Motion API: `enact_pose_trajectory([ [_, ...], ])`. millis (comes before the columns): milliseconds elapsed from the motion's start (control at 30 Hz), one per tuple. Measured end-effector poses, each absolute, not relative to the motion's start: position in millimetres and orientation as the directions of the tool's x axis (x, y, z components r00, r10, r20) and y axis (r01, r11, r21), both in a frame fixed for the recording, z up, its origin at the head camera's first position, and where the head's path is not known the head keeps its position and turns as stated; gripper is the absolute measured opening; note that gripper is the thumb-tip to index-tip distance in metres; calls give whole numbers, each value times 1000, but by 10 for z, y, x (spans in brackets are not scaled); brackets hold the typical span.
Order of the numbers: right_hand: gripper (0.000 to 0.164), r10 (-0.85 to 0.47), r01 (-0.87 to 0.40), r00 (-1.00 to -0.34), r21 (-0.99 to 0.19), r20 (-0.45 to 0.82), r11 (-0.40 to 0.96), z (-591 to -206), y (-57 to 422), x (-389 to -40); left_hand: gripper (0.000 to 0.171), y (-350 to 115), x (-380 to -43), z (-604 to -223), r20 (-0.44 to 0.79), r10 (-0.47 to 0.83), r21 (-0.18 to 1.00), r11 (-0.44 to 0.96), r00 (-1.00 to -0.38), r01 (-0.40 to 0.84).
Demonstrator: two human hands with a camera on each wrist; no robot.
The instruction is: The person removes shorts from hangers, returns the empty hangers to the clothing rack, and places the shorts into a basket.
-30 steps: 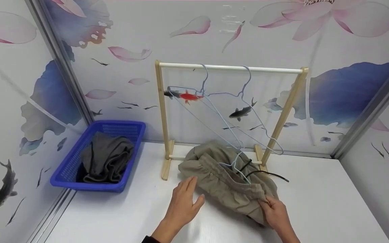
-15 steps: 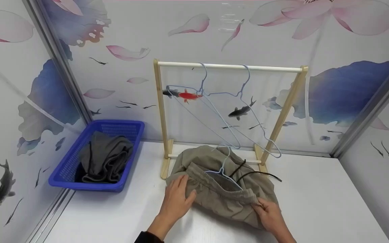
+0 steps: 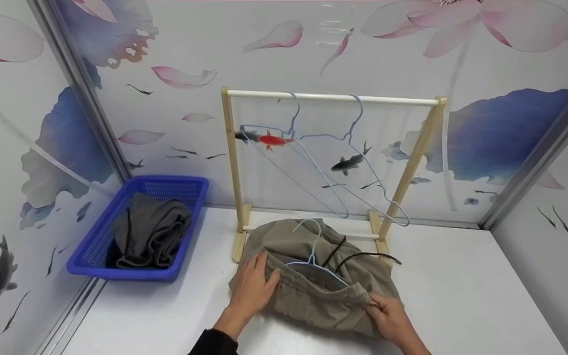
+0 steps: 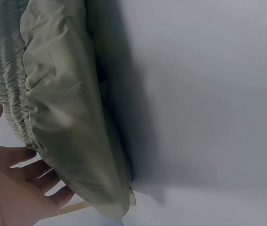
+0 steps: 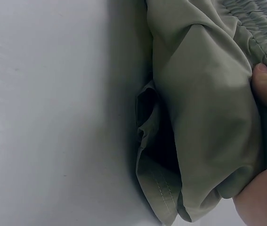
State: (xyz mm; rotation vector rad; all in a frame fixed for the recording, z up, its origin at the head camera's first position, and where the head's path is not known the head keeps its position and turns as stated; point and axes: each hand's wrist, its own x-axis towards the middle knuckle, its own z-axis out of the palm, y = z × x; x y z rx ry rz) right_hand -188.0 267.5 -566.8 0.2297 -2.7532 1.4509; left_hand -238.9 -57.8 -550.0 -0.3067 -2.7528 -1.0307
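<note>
Khaki garment [image 3: 321, 313], seen from the head, lies on the worktop [image 3: 461, 291] at the near side of a wooden rack [image 3: 234, 167], with a pale blue hanger [image 3: 312, 259] in its waist opening. The left hand [image 3: 254, 286] touches the waistband's left part, grip loose and fingers extended; the right hand [image 3: 387, 315] pinches its right end. Two other hangers [image 3: 348, 134] hang on the rack. To the left, a blue basket [image 3: 121, 274] holds dark grey cloth [image 3: 153, 231].

From the left wrist, the fingers [image 4: 26, 155] touch the garment's edge, thumb apart from them.

From the right wrist, the thumb presses fabric beside the gathered waistband.
</note>
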Motion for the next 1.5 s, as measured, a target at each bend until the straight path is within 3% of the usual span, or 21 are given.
enact_pose_trajectory([
  [367,13,-170,-238,-970,-837,176,493,-5640,2662,-1827,76,-643,-2432,-5483,118,32,687,719,-992,105],
  [600,21,-165,-322,-947,-842,277,433,-5600,2638,-1812,72,-711,-2428,-5479,125,45,675,728,-991,118],
  [833,25,-97,-312,-948,-822,304,476,-5555,2615,-1814,62,-755,-2392,-5390,136,50,688,714,-989,131],
  [1133,29,-14,-180,-978,-813,207,554,-5449,2596,-1862,26,-756,-2337,-5214,235,28,697,692,-972,189],
  [1333,30,-13,-147,-984,-763,179,629,-5334,2551,-1912,24,-743,-2291,-5065,369,-8,694,668,-929,269],
  [1500,37,-87,-204,-977,-739,194,642,-5224,2505,-1902,21,-684,-2243,-4995,462,-71,686,660,-884,306],
])
